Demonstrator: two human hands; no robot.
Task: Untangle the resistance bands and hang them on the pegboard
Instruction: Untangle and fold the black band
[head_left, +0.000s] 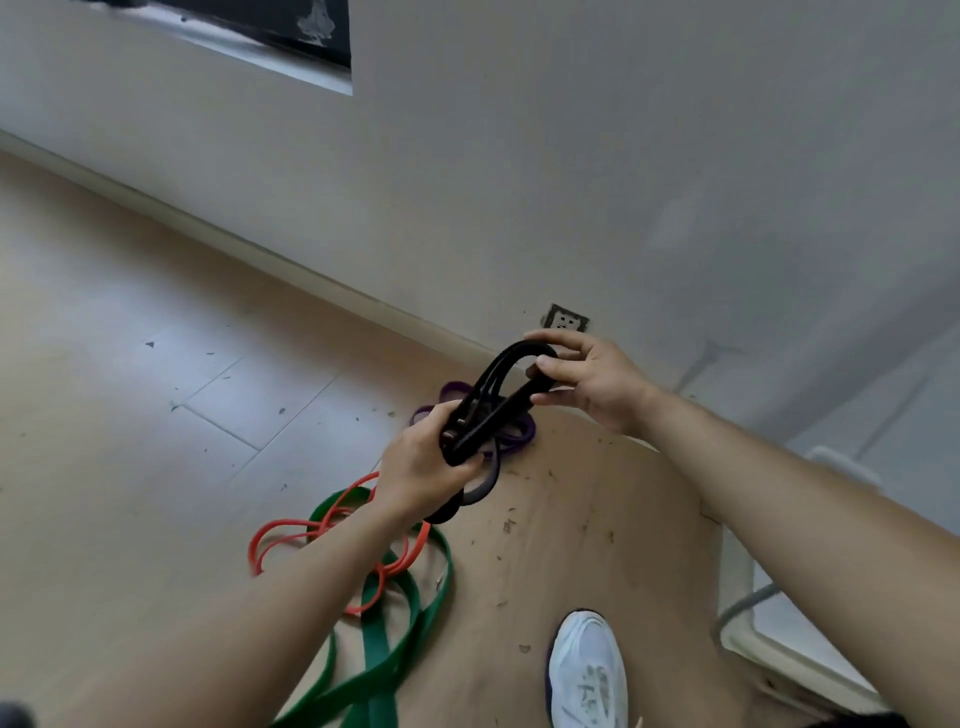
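A black resistance band, folded into several loops, is held up between both hands. My left hand grips its lower bunch and my right hand pinches its upper loop. Below them on the floor lie a purple band, an orange band and a wide green band, the orange and green ones crossing each other. The pegboard is not in view.
A white wall with a socket rises right behind the bands, with a baseboard along the floor. My white shoe stands at the lower middle. A white frame sits at the right. Small debris dots the floor.
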